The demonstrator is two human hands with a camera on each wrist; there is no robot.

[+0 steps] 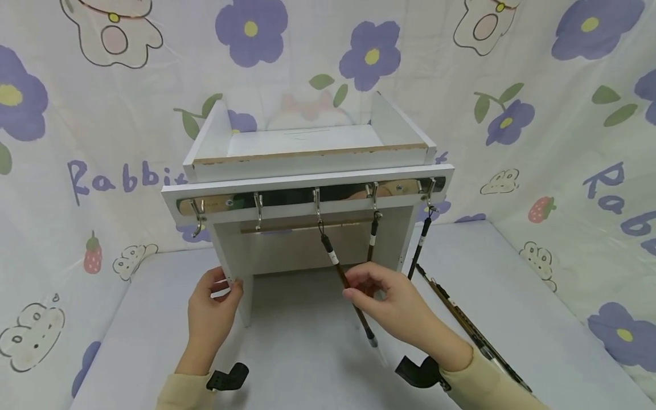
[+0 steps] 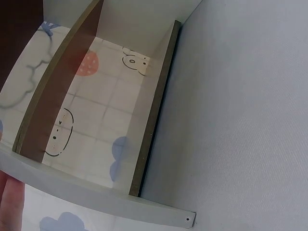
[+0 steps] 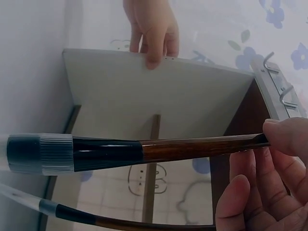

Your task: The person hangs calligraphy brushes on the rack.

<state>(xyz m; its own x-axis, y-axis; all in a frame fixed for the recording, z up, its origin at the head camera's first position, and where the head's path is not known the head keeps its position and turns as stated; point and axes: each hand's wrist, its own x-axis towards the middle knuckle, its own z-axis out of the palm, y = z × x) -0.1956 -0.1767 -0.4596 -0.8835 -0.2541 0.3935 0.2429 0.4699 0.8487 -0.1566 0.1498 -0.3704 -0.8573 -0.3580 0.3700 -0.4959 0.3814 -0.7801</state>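
A calligraphy brush (image 1: 365, 320) with a brown handle and a clear cap hangs by its cord loop from the middle hook of a metal hook rail (image 1: 287, 197). My right hand (image 1: 397, 299) pinches its handle between thumb and fingers, and the brush slants down to the right. Another brush (image 1: 371, 242) hangs just behind that hand, and a third brush (image 1: 420, 245) hangs from the rightmost hook. My left hand (image 1: 212, 313) grips the front edge of the white stand's left side panel (image 1: 230, 250), thumb on the inner face in the right wrist view.
The white stand (image 1: 302, 142) has an open tray-like top and stands on a white-covered table (image 1: 138, 319). Several more brushes (image 1: 461, 316) lie on the table at the right. The two left hooks (image 1: 258, 210) carry nothing. A patterned cloth (image 1: 307, 51) hangs behind.
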